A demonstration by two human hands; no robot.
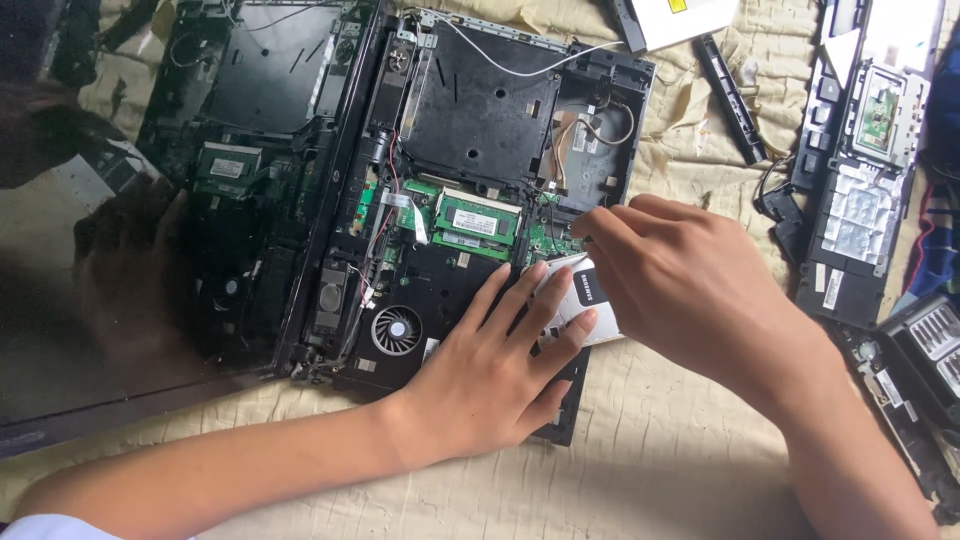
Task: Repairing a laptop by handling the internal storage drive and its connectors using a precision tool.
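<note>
Flat now: left hand (490, 375) splayed wide, fingertips pressing on the white drive (578, 305) at the front right corner of the opened laptop base (470, 120). Right hand (680, 285) arched over it, fingers pinched narrow at the drive's top edge. Bare cloth (650, 450) just beside the base's front edge.

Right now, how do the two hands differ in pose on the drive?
The left hand lies flat, palm down, fingers spread over the silver drive and the black laptop base. The right hand is curled, its fingertips pinching at the drive's upper edge near the green memory module. The left comes in from the lower left, the right from the lower right. Both are bare and touch the drive.
</note>
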